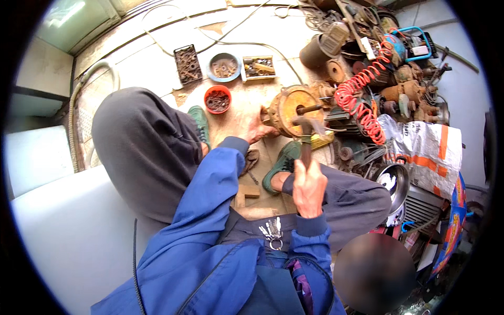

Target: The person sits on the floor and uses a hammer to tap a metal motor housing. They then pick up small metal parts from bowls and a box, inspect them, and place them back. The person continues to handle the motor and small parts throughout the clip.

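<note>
In front of me lies a rusty yellow round metal housing (290,107) with a shaft (308,109) sticking out of its middle. My left hand (255,127) grips its left edge, thumb and fingers around a dark piece there that I cannot make out well. My right hand (308,190) is closed around the handle of a hammer (306,149). The hammer's head is up by the shaft, in front of the housing's lower right side; whether it touches cannot be told. A yellow block-like piece (321,139) shows behind the hammer.
A black crate (187,64), blue bowl (224,58), white tray (271,76) and red tub (217,111) hold small metal parts. Wooden blocks (247,192) lie between my feet. At the right are piled machine parts (407,92), a red coiled hose (362,92) and a white sack (422,149).
</note>
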A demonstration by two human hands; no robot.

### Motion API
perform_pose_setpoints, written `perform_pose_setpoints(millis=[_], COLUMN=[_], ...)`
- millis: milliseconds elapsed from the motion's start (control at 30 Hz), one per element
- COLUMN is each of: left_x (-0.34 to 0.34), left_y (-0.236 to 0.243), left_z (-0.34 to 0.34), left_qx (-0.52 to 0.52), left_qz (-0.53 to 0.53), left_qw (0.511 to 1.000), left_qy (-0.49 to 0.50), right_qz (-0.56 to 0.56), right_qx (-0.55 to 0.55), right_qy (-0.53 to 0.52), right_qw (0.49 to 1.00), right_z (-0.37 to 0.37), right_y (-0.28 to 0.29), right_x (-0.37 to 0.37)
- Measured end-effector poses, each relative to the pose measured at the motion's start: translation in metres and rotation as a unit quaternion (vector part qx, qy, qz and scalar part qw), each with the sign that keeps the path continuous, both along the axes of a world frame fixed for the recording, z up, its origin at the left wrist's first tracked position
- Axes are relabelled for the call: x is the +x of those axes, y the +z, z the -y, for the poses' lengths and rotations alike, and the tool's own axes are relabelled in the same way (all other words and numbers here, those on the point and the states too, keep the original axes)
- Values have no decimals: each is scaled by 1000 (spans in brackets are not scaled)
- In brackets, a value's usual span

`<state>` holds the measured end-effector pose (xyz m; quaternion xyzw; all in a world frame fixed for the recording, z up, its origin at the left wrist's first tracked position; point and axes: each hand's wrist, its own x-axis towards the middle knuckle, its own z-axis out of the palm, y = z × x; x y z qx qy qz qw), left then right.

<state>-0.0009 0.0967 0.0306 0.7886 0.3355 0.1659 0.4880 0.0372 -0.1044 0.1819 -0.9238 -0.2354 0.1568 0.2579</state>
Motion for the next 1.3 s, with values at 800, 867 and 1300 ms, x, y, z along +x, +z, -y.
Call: perform_pose_setpoints(millis=[800, 867, 1300], left_x=[24, 26, 103], left_y=[23, 19, 24], left_z=[31, 32, -43], left_qx=[-352, -363, -104], left_qz=[157, 175, 35], left_qw=[921, 913, 991], left_qy=[61, 58, -83], right_qz=[-159, -205, -193], right_qx=[252, 273, 406], right_qy=[-82, -80, -332], right_qw=[951, 937, 829], right_z=[-43, -45, -33], right_y=[-84, -82, -106], right_x=[178, 179, 81])
